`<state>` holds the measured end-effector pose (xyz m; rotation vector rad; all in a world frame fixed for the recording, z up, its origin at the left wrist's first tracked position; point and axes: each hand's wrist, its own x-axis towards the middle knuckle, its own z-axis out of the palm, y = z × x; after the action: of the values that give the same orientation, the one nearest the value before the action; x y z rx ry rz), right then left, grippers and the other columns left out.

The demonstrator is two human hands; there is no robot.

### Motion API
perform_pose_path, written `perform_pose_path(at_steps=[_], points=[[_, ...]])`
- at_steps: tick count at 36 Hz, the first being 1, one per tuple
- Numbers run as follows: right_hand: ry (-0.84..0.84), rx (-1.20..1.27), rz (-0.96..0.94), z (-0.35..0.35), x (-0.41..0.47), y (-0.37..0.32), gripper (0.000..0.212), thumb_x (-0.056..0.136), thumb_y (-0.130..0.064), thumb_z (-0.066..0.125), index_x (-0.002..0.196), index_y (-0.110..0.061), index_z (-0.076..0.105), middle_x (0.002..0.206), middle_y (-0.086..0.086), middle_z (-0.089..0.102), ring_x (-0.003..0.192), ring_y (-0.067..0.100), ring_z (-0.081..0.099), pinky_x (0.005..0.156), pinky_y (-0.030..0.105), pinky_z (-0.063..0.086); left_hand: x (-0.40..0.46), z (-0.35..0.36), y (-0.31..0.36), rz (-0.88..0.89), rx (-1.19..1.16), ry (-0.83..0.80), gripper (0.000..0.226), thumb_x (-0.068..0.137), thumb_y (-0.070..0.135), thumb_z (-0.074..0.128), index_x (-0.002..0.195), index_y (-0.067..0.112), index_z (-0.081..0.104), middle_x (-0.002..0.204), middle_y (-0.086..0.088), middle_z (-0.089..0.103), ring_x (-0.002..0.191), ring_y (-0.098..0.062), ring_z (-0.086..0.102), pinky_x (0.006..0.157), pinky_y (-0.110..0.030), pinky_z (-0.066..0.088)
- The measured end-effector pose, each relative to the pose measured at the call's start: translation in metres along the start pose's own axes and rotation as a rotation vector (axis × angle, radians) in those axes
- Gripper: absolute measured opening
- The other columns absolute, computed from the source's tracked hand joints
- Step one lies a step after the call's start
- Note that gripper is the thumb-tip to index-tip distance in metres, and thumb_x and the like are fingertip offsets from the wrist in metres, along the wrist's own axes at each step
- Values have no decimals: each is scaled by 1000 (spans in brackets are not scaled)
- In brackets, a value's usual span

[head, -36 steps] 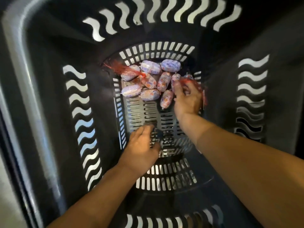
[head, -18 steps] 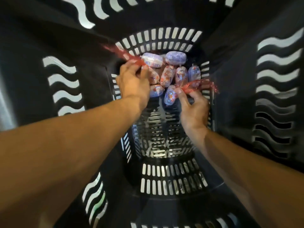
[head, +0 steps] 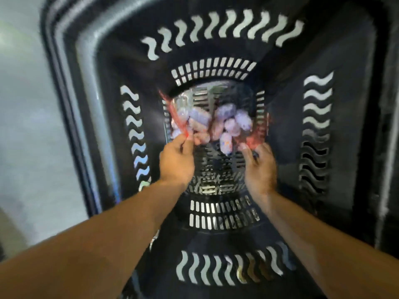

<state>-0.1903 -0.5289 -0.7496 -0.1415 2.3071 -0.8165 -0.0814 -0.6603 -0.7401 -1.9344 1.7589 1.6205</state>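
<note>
A clear bag with red edges, full of several small wrapped pieces in pale purple and pink, hangs deep inside a tall black slotted basket. My left hand pinches the bag's red left edge between thumb and fingers. My right hand holds the red right edge. The frame is blurred by motion, so the wrapped pieces show only as soft shapes.
The basket's walls close in on all sides, with wavy cut-outs and a slotted floor. Its grey rim runs down the left. A pale floor lies outside it on the left.
My left hand went from the basket floor to the bag's left edge and took hold of it. Both hands have lifted the bag off the floor and drawn it nearer.
</note>
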Motion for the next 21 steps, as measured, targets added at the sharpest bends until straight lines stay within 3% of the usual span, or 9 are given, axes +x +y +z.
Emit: perform_pose_path(at_steps=[2, 4, 6, 9, 11, 14, 18, 19, 21], points=[[-32, 17, 58, -17, -18, -12, 18, 100, -15, 62, 91, -1, 68, 87, 2, 62, 77, 10, 56, 69, 8, 40, -12, -16, 11, -46, 7, -34, 31, 103, 23, 53, 79, 17, 71, 78, -9, 71, 73, -19, 59, 69, -31, 50], [-117, 51, 127, -33, -34, -27, 14, 100, -14, 62, 87, -11, 66, 73, -11, 58, 64, -3, 56, 60, 2, 38, -23, -31, 24, -100, -13, -80, 33, 102, 18, 55, 75, 22, 72, 75, -2, 71, 74, -20, 59, 61, -20, 49], [-182, 63, 160, -49, -49, -42, 17, 100, -16, 62, 86, -9, 68, 74, -6, 64, 65, -4, 60, 59, 5, 39, -42, -49, 38, -115, -6, -148, 36, 101, 14, 55, 69, 24, 68, 72, 2, 68, 71, -16, 57, 53, -6, 41], [-202, 62, 141, -82, -78, -71, 26, 101, -19, 60, 83, -3, 71, 84, 12, 73, 78, 22, 65, 69, 24, 46, -89, -80, 66, -75, 44, -250, 29, 102, 18, 55, 79, 21, 72, 82, -1, 73, 76, -14, 63, 67, -6, 45], [-226, 59, 156, -105, -104, -96, 28, 102, -21, 59, 78, -13, 71, 80, -3, 76, 77, 12, 67, 70, 23, 48, -124, -104, 83, -59, 20, -278, 25, 102, 21, 55, 89, 17, 76, 92, 1, 76, 88, -12, 68, 77, -11, 47], [-218, 66, 137, -140, -147, -137, 38, 101, -20, 60, 63, -25, 60, 58, -25, 64, 59, -9, 57, 58, 11, 40, -178, -143, 116, -35, -36, -248, 24, 102, 22, 55, 91, 17, 76, 92, 6, 76, 87, -6, 67, 74, -7, 44], [-160, 106, 99, -186, -205, -199, 24, 101, -29, 59, 80, -21, 69, 74, -10, 68, 74, 6, 62, 70, 27, 48, -243, -202, 166, -1, -102, -186, 22, 101, 18, 56, 96, 13, 77, 98, -2, 77, 88, -10, 67, 70, -4, 45], [-138, 136, 77, -198, -220, -216, 22, 102, -30, 59, 86, -21, 71, 79, -9, 70, 77, 7, 63, 73, 28, 49, -258, -217, 179, 36, -95, -174, 22, 102, 17, 55, 97, 13, 77, 100, -2, 76, 91, -10, 67, 73, -5, 45], [-81, 173, 0, -222, -248, -249, 26, 101, -34, 59, 77, -28, 67, 71, -17, 67, 71, -2, 60, 67, 17, 45, -285, -247, 208, 124, -71, -161, 22, 102, 16, 55, 98, 13, 77, 101, 0, 76, 92, -5, 65, 78, -6, 43]])
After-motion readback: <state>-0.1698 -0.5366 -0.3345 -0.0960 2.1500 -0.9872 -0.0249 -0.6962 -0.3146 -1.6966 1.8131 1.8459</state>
